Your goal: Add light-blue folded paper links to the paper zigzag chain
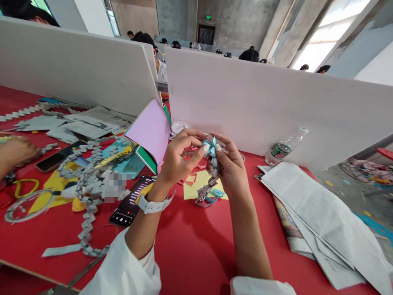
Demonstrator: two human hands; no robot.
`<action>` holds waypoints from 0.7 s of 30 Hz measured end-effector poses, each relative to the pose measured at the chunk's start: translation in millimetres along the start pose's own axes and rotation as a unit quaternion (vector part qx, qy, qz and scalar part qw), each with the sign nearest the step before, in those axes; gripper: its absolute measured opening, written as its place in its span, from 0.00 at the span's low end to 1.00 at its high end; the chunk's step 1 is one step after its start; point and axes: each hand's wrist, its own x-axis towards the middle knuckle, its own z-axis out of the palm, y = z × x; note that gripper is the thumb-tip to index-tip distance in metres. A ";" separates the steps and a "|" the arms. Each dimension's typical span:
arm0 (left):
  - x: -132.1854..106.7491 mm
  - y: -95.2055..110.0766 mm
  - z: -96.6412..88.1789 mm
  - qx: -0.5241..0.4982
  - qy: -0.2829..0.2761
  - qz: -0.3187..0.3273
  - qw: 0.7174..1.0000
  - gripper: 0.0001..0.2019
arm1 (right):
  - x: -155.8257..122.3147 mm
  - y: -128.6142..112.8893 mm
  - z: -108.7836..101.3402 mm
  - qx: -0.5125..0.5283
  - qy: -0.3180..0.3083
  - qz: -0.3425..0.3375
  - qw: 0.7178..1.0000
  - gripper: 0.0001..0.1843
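Both hands are up over the middle of the red table, pinching the same little thing between them. The left hand has thumb and fingers closed on the top of a light blue paper strip, and the right hand grips it from the 3 o'clock side, thumb tips nearly touching. Looks like that tight two-handed pinch keeps the fold from springing open.

Hanging down from the right hand toward 6 o'clock is a folded paper chain in grey newsprint, its free end resting on a yellow sheet with some small pink and blue paper frames around it.

Going outward: at about 9 o'clock of the hands there's a propped stack of coloured paper, lilac sheet facing up, within easy reach. Below that, a phone lies screen up. Further toward 9 o'clock a much longer grey chain is piled on the table, and another person's hand sits at the far edge. At 3 o'clock, a pile of newspaper and a plastic bottle lying against the white divider.
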 end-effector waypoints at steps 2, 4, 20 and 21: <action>0.4 0.4 2.6 0.035 0.001 0.005 0.999 0.03 | 0.6 1.4 1.5 -0.004 0.005 0.005 1.000 0.14; 0.7 0.5 4.9 0.092 0.014 0.024 0.995 0.03 | 1.4 2.8 2.5 -0.007 0.015 0.007 1.000 0.14; -2.4 -9.4 5.0 0.056 0.030 0.020 0.998 0.22 | 6.0 11.9 0.6 -0.004 0.074 -0.004 0.997 0.15; -1.8 -9.1 1.9 0.043 0.014 0.023 0.999 0.22 | 6.0 12.1 0.4 0.000 0.075 -0.003 0.997 0.15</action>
